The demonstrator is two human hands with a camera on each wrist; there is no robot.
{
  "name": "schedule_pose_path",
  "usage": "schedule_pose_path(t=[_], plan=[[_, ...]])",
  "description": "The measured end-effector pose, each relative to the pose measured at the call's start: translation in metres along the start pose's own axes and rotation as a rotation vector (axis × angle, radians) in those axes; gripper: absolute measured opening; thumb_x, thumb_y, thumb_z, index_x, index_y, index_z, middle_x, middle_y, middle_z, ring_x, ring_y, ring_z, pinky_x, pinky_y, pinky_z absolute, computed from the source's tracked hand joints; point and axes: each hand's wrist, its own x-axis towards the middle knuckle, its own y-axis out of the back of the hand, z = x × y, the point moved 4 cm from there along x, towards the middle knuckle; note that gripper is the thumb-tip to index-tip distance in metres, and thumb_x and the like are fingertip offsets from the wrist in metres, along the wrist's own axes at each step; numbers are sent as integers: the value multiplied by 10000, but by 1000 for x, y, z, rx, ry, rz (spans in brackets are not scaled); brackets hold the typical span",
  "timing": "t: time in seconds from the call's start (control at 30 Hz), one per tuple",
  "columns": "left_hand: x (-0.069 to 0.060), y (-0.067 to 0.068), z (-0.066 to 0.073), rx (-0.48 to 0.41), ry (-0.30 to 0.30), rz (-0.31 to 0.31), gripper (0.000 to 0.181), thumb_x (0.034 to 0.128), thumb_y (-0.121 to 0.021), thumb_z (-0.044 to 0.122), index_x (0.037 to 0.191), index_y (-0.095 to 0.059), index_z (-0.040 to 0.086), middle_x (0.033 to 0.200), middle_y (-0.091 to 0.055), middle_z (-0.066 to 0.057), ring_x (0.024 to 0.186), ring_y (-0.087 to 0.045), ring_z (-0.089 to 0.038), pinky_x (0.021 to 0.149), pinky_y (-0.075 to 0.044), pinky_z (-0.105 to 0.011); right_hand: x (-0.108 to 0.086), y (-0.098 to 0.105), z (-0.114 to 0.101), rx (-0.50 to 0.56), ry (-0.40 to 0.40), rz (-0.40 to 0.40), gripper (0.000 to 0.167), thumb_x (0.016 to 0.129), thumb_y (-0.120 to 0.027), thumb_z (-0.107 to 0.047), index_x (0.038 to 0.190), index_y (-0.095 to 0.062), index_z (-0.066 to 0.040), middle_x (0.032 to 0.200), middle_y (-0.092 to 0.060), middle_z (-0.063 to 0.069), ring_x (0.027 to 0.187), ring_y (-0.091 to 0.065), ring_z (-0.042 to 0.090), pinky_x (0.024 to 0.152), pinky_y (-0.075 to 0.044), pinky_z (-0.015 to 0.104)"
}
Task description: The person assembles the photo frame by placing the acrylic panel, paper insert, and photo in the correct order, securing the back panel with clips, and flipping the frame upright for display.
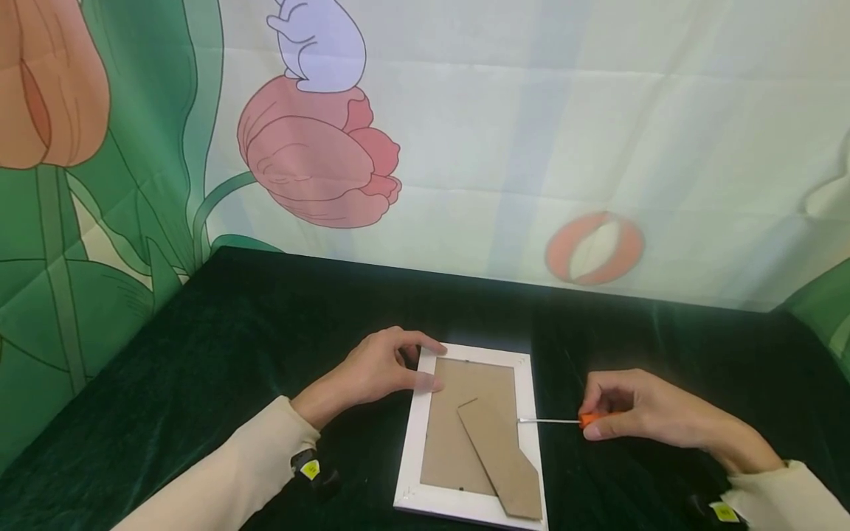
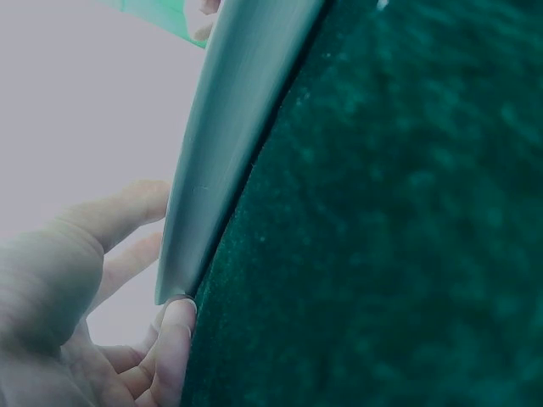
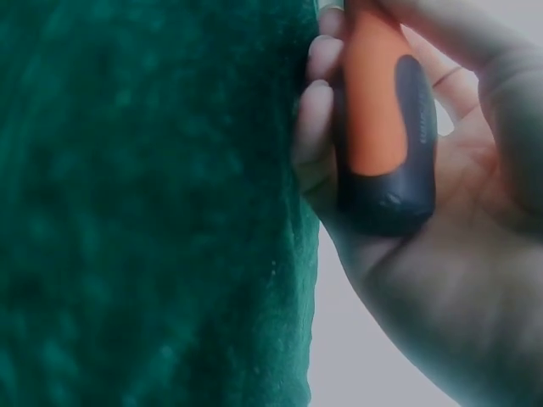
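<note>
A picture frame (image 1: 525,383) with a white border lies face down on the dark green cloth. Its brown backing board (image 1: 443,442) shows, with a slanted easel leg (image 1: 508,468) that reaches over the lower right border. My left hand (image 1: 378,366) grips the frame near its upper left corner, thumb on the back and other fingers about the edge. In my right hand (image 1: 654,413) is a screwdriver (image 3: 377,110) with an orange and black handle. Its thin shaft points left, and the tip meets the right inner edge of the frame, beside the backing board.
Dark green velvety cloth (image 1: 265,317) covers the table. Behind it hangs a pale curtain (image 1: 465,147) printed with tulips and leaves. Small dark metal tabs (image 1: 461,488) show at the board's edges. A dark band with a yellow tag (image 1: 310,469) is on the left wrist.
</note>
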Motion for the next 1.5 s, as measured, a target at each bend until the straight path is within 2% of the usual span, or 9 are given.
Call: schedule_pose_path(t=[0.33, 0.8, 1.13, 1.5], plan=[[0, 0, -1, 0, 0, 0, 418, 867, -907, 335, 1254, -784, 234, 1056, -619, -22, 927, -588, -233, 625, -541, -315, 1, -1, -4, 10, -6, -12, 166, 982, -745, -28, 1045, -688, -171, 921, -724, 15, 728, -670, 209, 649, -583, 330], [0, -2, -1, 0, 2, -3, 425, 867, -907, 334, 1259, -784, 227, 1060, -617, -30, 934, -582, -237, 619, -540, -318, 0, -3, -9, -16, -36, -30, 129, 984, -759, -69, 1013, -692, -174, 878, -703, -2, 640, -632, 201, 523, -553, 322], [1, -1, -1, 2, 2, -3, 427, 865, -909, 332, 1260, -783, 230, 1069, -614, -37, 934, -584, -242, 613, -543, -316, 0, -2, -14, -29, -56, -37, 93, 984, -769, -100, 997, -681, -128, 874, -707, -9, 637, -640, 203, 517, -551, 322], [1, -1, -1, 3, 4, -2, 426, 863, -910, 334, 1257, -784, 228, 1068, -615, -36, 944, -578, -240, 616, -545, -317, 1, -4, -17, -68, -50, -14, 121, 977, -785, -123, 978, -678, -181, 857, -699, -34, 617, -637, 182, 509, -548, 315]])
